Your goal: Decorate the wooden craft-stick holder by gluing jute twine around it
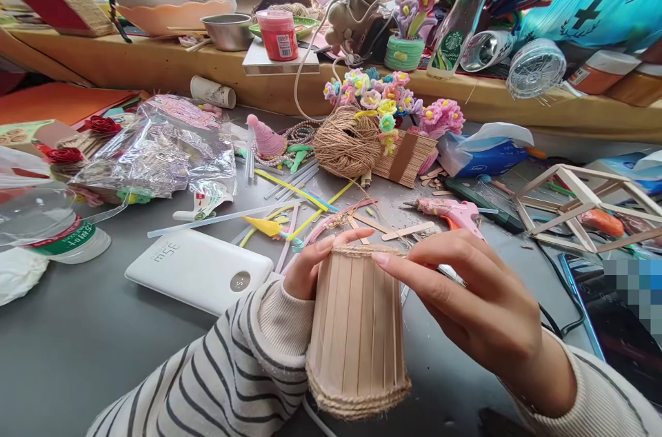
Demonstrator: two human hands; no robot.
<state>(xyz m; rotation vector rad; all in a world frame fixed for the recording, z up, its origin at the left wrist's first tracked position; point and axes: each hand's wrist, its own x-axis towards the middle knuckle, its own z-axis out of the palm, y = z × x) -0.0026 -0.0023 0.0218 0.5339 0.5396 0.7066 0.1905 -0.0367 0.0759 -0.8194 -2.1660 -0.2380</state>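
In the head view a tapered cup of flat wooden craft sticks (356, 327) stands at the front, its wider end toward me. Jute twine (359, 404) wraps the wide end in several rows, and a thinner band of twine circles the narrow end. My left hand (310, 265) grips the cup from the left, most of its fingers hidden behind it. My right hand (465, 292) presses an index fingertip on the twine at the narrow end; its fingers are stretched, and its thumb is hidden. Beyond the cup lies a pink glue gun (449, 209).
A white power bank (199, 271) lies left of the cup, and a phone (615, 313) on the right. Behind are a ball of twine (347, 142), loose sticks and glue sticks. A wooden stick frame (584, 206) and a plastic bottle (56, 227) flank the table.
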